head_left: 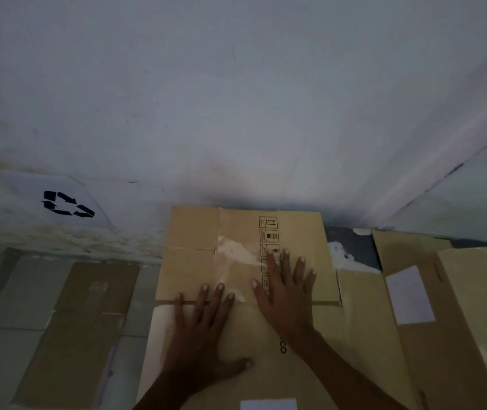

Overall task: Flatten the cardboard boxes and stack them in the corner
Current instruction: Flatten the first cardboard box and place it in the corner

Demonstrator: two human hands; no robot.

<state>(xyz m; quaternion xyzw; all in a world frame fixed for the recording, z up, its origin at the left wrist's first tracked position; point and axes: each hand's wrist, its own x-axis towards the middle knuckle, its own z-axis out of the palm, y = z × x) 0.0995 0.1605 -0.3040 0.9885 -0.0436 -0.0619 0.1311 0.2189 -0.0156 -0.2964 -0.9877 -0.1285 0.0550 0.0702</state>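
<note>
A flattened brown cardboard box with printed handling symbols lies against the wall at the centre, on top of a larger flattened box. My left hand presses flat, fingers spread, across the seam between the two. My right hand lies palm down with fingers spread over the printed symbols of the upper box. Neither hand grips anything.
Another flattened box lies on the tiled floor at the left. More flattened cardboard with a white label lies at the right near the room corner. A sheet with a recycling symbol is stuck on the wall.
</note>
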